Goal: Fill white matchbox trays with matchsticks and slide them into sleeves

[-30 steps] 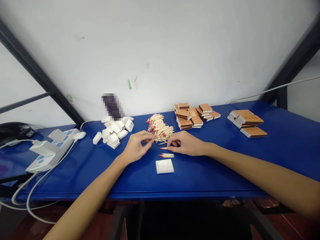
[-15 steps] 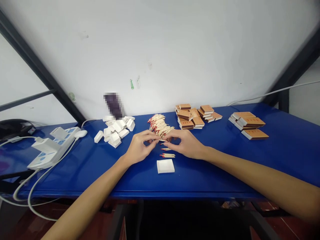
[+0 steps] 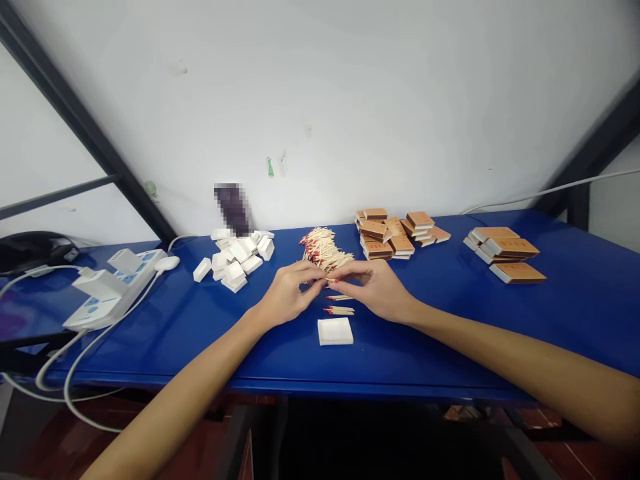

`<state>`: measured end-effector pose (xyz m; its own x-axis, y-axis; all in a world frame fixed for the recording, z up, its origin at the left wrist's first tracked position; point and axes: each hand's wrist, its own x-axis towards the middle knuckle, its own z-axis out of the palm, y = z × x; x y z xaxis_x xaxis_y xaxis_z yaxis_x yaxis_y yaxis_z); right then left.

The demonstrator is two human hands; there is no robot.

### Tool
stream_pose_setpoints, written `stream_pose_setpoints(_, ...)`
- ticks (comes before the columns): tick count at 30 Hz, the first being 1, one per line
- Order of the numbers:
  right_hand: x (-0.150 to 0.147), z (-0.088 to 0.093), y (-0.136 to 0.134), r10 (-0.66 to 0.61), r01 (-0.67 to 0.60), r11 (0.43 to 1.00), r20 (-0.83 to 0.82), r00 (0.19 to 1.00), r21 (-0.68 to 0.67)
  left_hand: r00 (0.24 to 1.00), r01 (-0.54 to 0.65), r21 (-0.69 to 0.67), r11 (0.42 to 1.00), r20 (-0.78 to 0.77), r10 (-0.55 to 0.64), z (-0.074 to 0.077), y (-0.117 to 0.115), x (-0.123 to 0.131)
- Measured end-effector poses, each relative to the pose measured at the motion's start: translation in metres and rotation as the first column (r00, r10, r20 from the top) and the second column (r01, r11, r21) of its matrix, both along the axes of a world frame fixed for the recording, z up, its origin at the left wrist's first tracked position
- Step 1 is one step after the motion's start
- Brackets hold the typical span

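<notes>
Fingertip to fingertip, my left hand and my right hand pinch matches between thumbs and fingers. The exact number held is hidden by the fingers. Just behind the hands lies a heap of red-tipped matches. In front of them, a small row of matches rests on the table, and another few matches lie just above it, partly covered by my right hand. Nearest the table's front edge sits a white matchbox tray.
White matchbox trays are piled at left, by a pixelated dark object. Brown matchboxes stack behind my right hand, with more matchboxes farther right. A power strip with cables stands on the blue table.
The whole view has shifted slightly, with everything a little farther right. The hands stay together, and less of the pale matchstick shows between the fingertips.
</notes>
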<state>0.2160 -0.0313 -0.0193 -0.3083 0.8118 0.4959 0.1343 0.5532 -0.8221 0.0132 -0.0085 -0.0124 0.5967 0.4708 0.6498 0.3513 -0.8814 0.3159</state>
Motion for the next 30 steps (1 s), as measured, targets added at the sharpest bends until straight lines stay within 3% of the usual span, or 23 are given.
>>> stream_pose_setpoints(4, 0.009, 0.008, -0.001, -0.067, 0.055, 0.988, 0.079, 0.995, 0.144, 0.994, 0.024, 0.056, 0.998, -0.108, -0.017, 0.0, -0.001, -0.003)
stream_pose_setpoints(7, 0.021, 0.013, -0.001, -0.161, 0.105, 0.966, 0.232, 0.959, 0.236, 0.985, -0.009, 0.066, 0.998, -0.172, 0.02, 0.0, -0.001, -0.008)
stream_pose_setpoints(12, 0.028, 0.009, 0.003, -0.191, -0.024, 0.932, 0.544, 0.817, 0.362, 0.961, -0.013, 0.05, 0.999, -0.274, 0.026, 0.001, -0.002, -0.014)
stream_pose_setpoints(19, 0.022, -0.001, 0.003, -0.14, -0.122, 0.944, 0.705, 0.696, 0.308, 0.915, -0.069, 0.006, 0.998, -0.397, 0.066, 0.002, 0.0, -0.014)
stream_pose_setpoints(26, 0.03, 0.006, 0.0, -0.112, -0.115, 0.955, 0.691, 0.714, 0.274, 0.904, -0.048, -0.031, 0.998, -0.427, 0.03, 0.006, -0.002, -0.015)
stream_pose_setpoints(30, 0.033, 0.012, -0.004, -0.031, -0.175, 0.964, 0.736, 0.676, 0.201, 0.887, -0.032, -0.074, 0.997, -0.462, -0.006, 0.006, -0.003, -0.016)
